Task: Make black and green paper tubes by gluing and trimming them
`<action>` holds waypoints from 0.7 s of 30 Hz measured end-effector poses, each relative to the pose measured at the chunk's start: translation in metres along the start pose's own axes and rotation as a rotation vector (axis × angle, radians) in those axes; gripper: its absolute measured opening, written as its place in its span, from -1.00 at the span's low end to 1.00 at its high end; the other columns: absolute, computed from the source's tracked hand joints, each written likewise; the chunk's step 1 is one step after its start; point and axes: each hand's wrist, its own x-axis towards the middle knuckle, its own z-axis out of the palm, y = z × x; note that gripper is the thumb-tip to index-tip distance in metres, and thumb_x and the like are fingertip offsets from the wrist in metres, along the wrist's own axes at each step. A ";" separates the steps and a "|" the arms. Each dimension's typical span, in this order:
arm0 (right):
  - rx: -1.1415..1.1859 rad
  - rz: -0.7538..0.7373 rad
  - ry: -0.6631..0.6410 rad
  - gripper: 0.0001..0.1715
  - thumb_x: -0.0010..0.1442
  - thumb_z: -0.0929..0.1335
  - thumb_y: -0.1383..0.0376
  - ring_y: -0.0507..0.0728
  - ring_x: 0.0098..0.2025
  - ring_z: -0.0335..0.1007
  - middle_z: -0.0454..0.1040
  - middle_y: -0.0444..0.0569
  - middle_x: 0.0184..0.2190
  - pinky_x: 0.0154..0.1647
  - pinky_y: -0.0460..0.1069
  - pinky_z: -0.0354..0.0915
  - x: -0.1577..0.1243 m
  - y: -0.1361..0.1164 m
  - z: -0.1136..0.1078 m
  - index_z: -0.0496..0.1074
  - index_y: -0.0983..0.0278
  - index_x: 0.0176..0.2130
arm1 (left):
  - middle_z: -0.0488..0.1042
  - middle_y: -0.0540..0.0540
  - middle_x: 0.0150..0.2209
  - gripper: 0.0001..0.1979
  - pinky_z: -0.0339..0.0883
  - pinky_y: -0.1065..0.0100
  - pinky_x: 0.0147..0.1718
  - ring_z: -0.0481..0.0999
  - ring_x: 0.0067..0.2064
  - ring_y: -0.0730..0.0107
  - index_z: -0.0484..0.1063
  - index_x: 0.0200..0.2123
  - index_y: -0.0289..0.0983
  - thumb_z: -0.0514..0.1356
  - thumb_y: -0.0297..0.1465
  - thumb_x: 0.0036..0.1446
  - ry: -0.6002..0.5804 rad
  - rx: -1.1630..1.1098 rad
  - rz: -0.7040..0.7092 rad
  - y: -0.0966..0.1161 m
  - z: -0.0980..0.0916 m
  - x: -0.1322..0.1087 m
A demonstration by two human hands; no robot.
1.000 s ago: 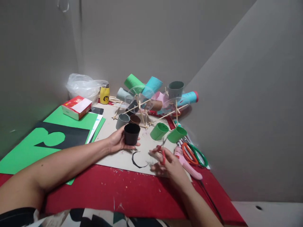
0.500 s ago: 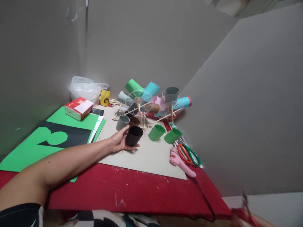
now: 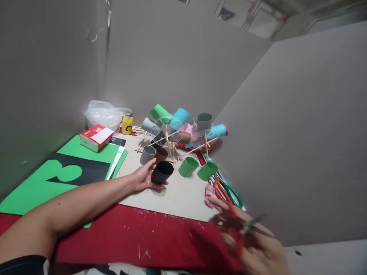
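My left hand [image 3: 145,176] is closed around a black paper cup-like tube [image 3: 162,172], held over the beige board with its open end up. Just behind it stand a grey tube [image 3: 148,155] and a brown tube [image 3: 161,154]. To the right are two green tubes, one upright-leaning [image 3: 188,167] and one tilted [image 3: 208,171]. My right hand [image 3: 258,248], blurred by motion, holds red-handled scissors [image 3: 239,233] over the table's front right, their blades pointing right. Behind its fingers, a pink glue gun [image 3: 210,194] is partly hidden.
Behind the tubes stands a stick-and-plastic-disc structure [image 3: 168,133] carrying coloured tubes. Orange-handled [image 3: 222,191] and green-handled scissors [image 3: 233,194] lie at the right edge, near the wall. Green sheets [image 3: 25,194], a red tissue pack [image 3: 96,137] and a plastic bag [image 3: 103,112] occupy the left.
My right hand has come up from the lower right corner with the red-handled scissors, now over the table near the glue gun. My left hand keeps holding the black tube. The view has tilted slightly.
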 end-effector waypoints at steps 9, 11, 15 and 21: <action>0.112 -0.186 -0.279 -0.31 0.16 0.40 0.41 0.16 -0.18 0.50 0.29 0.16 0.24 -0.41 -0.02 0.42 0.082 0.001 0.067 0.27 0.05 0.23 | 0.58 -0.23 -0.27 -0.44 0.44 0.20 -0.34 0.59 -0.31 0.17 0.46 -0.08 -0.33 0.07 0.04 0.19 0.014 0.032 0.005 -0.003 0.005 -0.002; 0.162 -0.171 -0.250 -0.39 0.15 0.41 0.40 0.13 -0.24 0.50 0.42 0.12 0.12 -0.40 -0.03 0.43 0.088 0.009 0.072 0.35 0.09 0.17 | 0.59 -0.23 -0.27 -0.44 0.44 0.20 -0.34 0.59 -0.30 0.17 0.46 -0.06 -0.32 0.06 0.04 0.19 0.012 0.034 -0.001 -0.003 0.006 -0.003; 0.191 -0.090 -0.141 -0.58 0.14 0.44 0.32 0.11 -0.38 0.48 0.58 0.00 -0.26 -0.37 -0.02 0.44 0.094 0.023 0.075 0.49 0.21 0.02 | 0.57 -0.28 -0.19 -0.37 0.43 0.20 -0.30 0.56 -0.24 0.18 0.46 -0.02 -0.31 0.04 0.10 0.18 -0.037 0.117 -0.031 -0.002 0.009 -0.005; 0.236 0.116 -0.028 -0.63 0.24 0.37 0.23 0.05 -0.54 0.44 0.56 -0.04 -0.43 -0.51 -0.07 0.42 0.093 0.038 0.065 0.48 0.32 0.01 | 0.35 -0.30 0.19 -0.33 0.27 0.07 0.06 0.35 0.18 0.02 0.34 0.15 -0.24 0.12 0.09 0.13 0.036 0.505 0.149 -0.001 0.016 -0.009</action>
